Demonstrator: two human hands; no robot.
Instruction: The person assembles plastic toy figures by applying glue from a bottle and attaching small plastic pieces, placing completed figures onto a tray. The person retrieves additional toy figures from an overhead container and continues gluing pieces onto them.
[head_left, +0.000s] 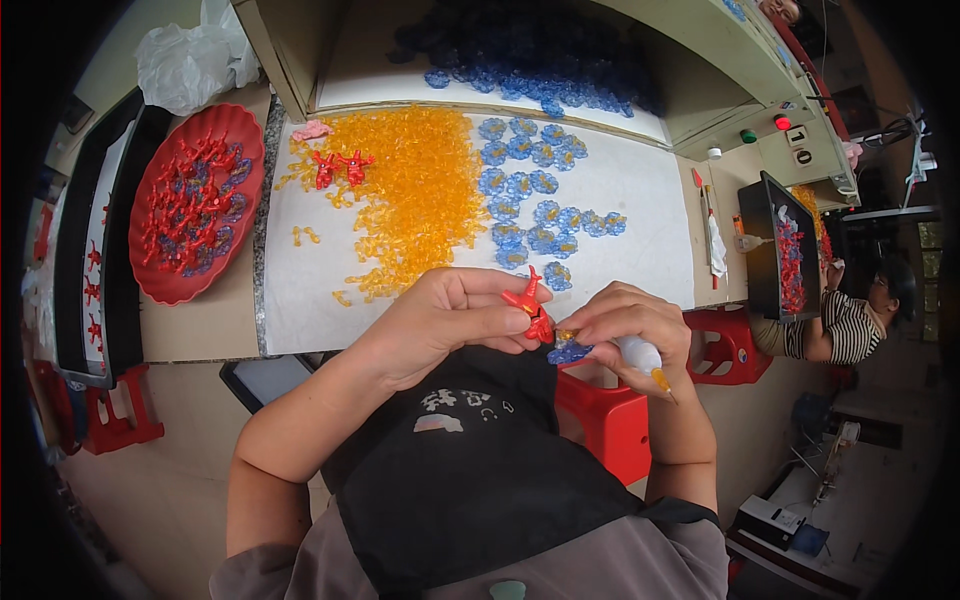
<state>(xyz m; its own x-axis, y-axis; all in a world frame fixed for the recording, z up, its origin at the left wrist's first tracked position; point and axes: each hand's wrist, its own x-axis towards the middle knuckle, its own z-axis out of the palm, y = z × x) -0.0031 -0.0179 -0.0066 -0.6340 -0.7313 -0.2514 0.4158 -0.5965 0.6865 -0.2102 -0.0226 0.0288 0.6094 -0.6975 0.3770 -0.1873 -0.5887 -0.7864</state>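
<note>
My left hand (440, 315) pinches a small red plastic figurine (537, 318) by its side, over the near edge of the work surface. Close beside it, my right hand (632, 318) grips a translucent blue scalloped piece (568, 353) with a yellow part on it, held at the fingertips. Tucked in the same palm is a white squeeze bottle (640, 354) whose yellow needle tip points down and right. A narrow gap seems to separate the figurine and the blue piece; my fingers hide parts of both.
Yellow translucent pieces (415, 190) are heaped on the white sheet (650, 200), with blue scalloped pieces (545, 213) right of them. Two red figurines (354, 168) lie on the heap. A red tray (150, 275) of figurines stands left. Beyond is a shelf of blue pieces (540, 90). A co-worker (860, 310) sits right.
</note>
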